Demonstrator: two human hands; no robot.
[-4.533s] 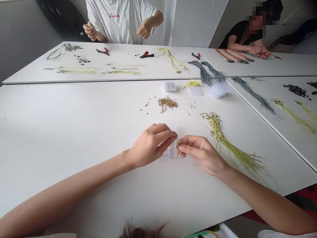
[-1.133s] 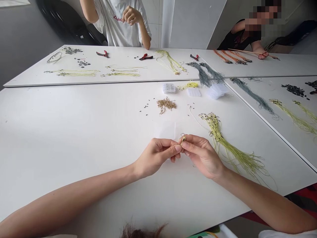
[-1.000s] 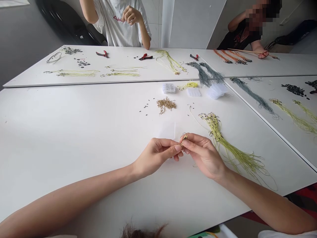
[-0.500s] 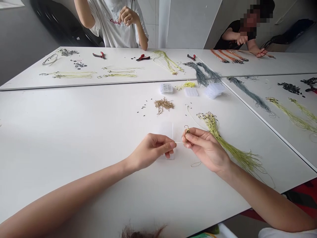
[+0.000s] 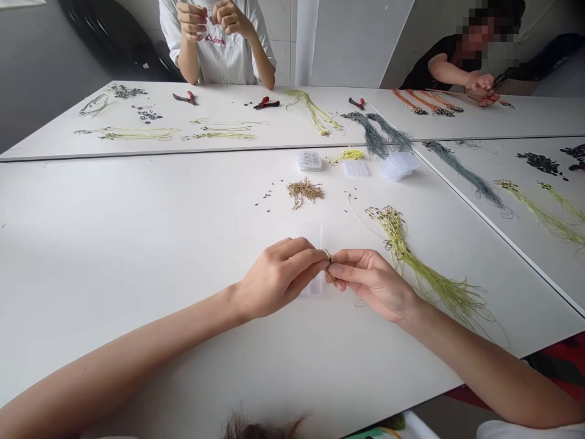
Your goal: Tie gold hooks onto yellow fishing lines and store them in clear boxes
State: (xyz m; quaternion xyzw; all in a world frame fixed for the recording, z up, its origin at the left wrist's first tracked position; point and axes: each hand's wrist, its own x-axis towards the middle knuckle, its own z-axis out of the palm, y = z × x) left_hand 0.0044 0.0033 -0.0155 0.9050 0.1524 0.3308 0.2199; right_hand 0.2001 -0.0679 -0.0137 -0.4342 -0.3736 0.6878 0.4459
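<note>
Between my fingertips: my left hand and right hand pinch a small gold hook, fingers closed narrow on it.
Right of my fingers: a bundle of yellow-green lines, hooks gathered at one end, apparently finished.
Beyond my fingers: loose gold hooks and small black pieces, apparently still unused.
Under my fingers: a clear plastic box.

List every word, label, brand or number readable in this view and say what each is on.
"Ashock" or close to it: red lettering on the chest of the white T-shirt worn by the person across the table; too blurred to be sure of the spelling.
No other text is legible; the clear plastic boxes show no readable writing.
</note>
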